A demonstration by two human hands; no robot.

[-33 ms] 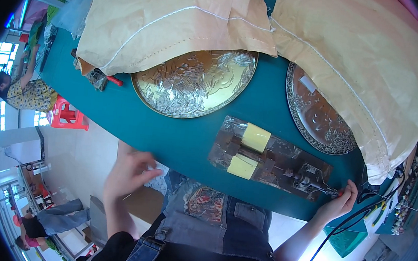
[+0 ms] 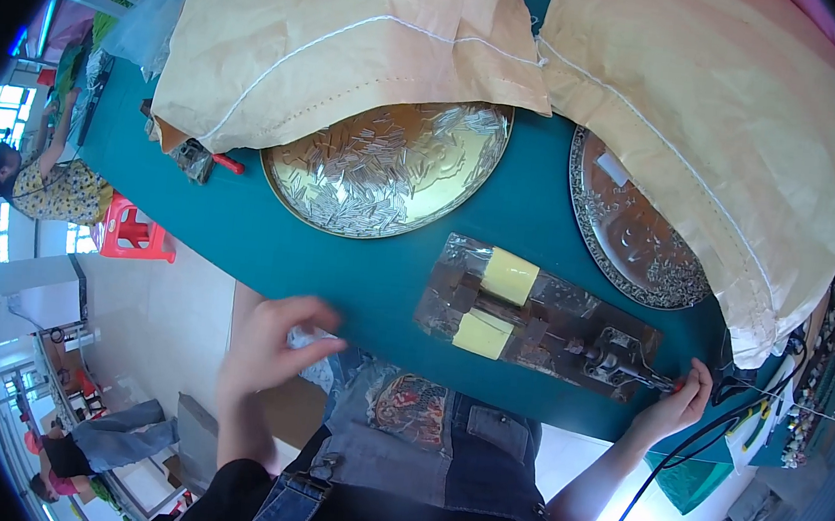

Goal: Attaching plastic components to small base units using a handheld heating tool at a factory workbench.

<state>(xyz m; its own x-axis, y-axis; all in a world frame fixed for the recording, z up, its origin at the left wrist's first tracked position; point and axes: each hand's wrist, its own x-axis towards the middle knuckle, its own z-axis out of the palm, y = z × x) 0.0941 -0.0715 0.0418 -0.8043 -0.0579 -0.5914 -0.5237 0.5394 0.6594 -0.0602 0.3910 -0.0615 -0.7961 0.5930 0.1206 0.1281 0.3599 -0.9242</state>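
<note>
My right hand (image 2: 677, 401) grips the red-tipped lever of a toggle clamp (image 2: 619, 360) at the right end of a dark metal jig plate (image 2: 573, 316). The plate lies on the teal table (image 2: 377, 267) and carries two yellow blocks (image 2: 509, 274) (image 2: 483, 334). My left hand (image 2: 274, 342) hovers at the table's near edge, left of the jig. Its fingers curl loosely toward a small pale crumpled thing (image 2: 314, 339); whether it holds it is unclear.
A gold round tray (image 2: 386, 172) with several small silver pins lies beyond the jig, half under a tan sack (image 2: 338, 42). A silver tray (image 2: 631, 231) sits right, under another sack (image 2: 733, 120). A black cable (image 2: 664, 465) hangs at right. Other people sit at far left.
</note>
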